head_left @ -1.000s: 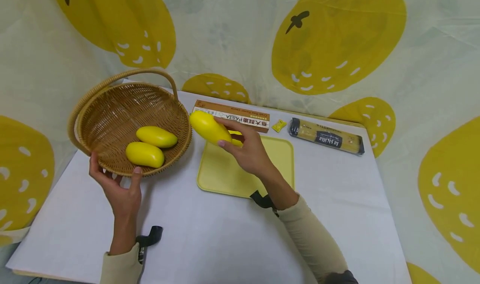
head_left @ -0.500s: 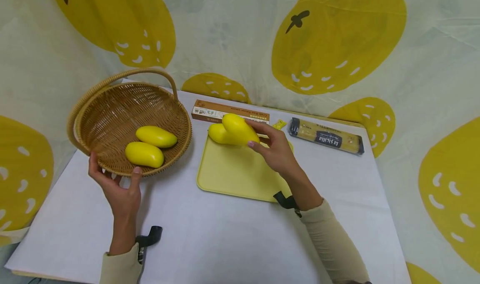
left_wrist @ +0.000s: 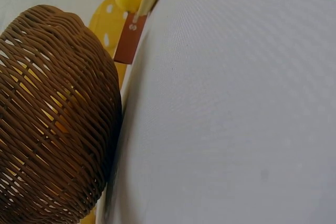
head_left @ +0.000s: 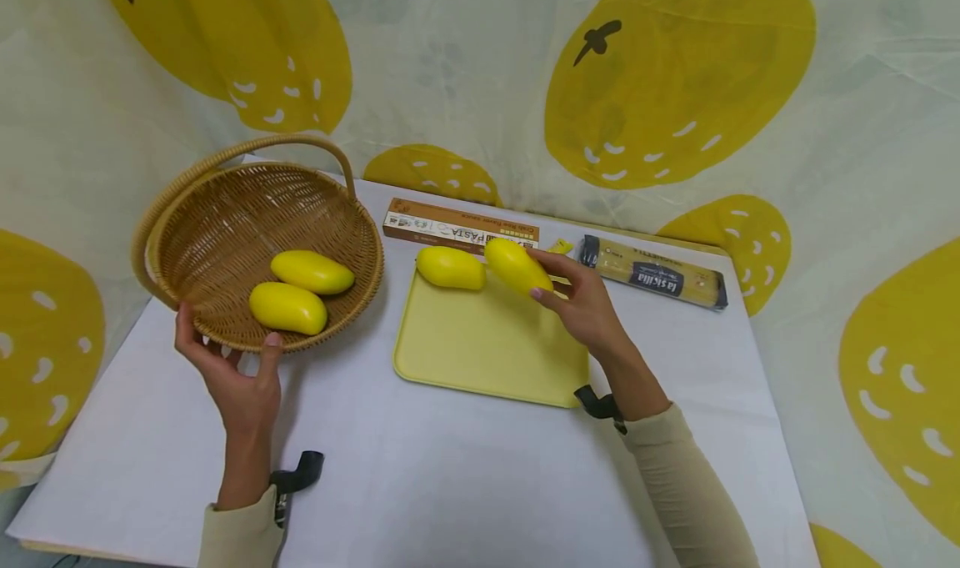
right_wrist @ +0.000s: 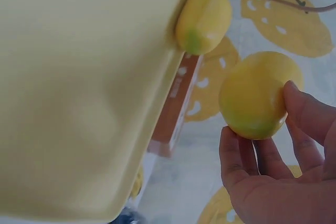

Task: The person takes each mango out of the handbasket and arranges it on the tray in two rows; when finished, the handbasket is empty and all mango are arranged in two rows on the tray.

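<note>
My right hand grips a yellow mango by its right end, fingers and thumb around it, above the pale yellow tray. In the right wrist view the held mango shows a greenish patch. Another mango lies at the tray's back left corner. My left hand holds the near rim of a wicker basket, which tilts toward me. Two more mangoes, a front one and one behind it, lie inside. The left wrist view shows the basket's woven outside but no hand.
Behind the tray lies a long pasta box. A small yellow packet is partly hidden beside my right hand. A spaghetti pack lies at the back right of the white-covered table. A fruit-patterned curtain hangs behind.
My right hand has carried its mango rightward from near the basket to above the tray, uncovering the mango at the tray's back left. My left hand and the basket have hardly moved.
</note>
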The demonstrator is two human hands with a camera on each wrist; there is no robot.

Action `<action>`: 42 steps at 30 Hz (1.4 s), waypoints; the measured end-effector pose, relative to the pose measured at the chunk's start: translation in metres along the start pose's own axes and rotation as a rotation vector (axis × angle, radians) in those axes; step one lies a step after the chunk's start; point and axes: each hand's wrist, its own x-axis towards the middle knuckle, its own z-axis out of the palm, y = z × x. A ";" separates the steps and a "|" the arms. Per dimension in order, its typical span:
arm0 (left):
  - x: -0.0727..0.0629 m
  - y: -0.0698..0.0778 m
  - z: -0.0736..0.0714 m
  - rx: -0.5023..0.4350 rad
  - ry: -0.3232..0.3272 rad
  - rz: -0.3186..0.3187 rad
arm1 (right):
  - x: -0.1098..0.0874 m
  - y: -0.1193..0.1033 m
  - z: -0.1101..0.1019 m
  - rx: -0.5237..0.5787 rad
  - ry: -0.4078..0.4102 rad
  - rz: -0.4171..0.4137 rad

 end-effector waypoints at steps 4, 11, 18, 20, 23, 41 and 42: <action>0.000 0.005 0.001 -0.009 0.000 -0.003 | 0.002 0.012 -0.006 -0.013 -0.008 0.025; -0.001 0.012 0.001 -0.025 0.000 0.000 | 0.007 0.036 -0.015 -0.037 -0.036 0.046; 0.000 0.006 0.000 -0.016 0.001 0.001 | 0.009 0.051 -0.020 -0.059 -0.063 0.041; 0.000 0.005 0.000 -0.014 0.001 0.002 | 0.010 0.055 -0.021 -0.066 -0.068 0.030; 0.001 0.004 0.001 -0.014 -0.002 0.005 | 0.011 0.059 -0.021 -0.070 -0.070 0.012; 0.000 0.007 0.001 -0.028 -0.005 0.017 | 0.018 0.053 -0.014 -0.243 -0.075 0.070; 0.000 0.007 0.001 -0.029 -0.005 0.018 | 0.018 0.053 -0.014 -0.243 -0.072 0.077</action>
